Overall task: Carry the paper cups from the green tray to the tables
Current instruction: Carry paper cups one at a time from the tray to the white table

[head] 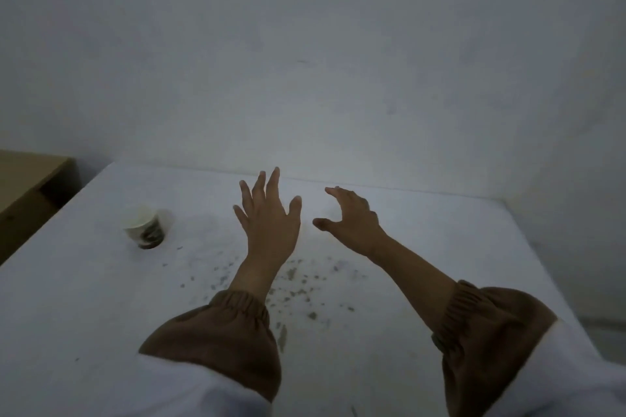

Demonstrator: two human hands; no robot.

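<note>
Above the worktop [101, 298] the left grip [267, 213] is spread wide, the right grip [352, 220] loosely curled and empty, with a paper cup [145, 227] standing at left.

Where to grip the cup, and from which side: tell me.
The cup stands upright, mouth up, left of the left hand. Likely best: wrap its side wall below the rim, coming from its right.
</note>
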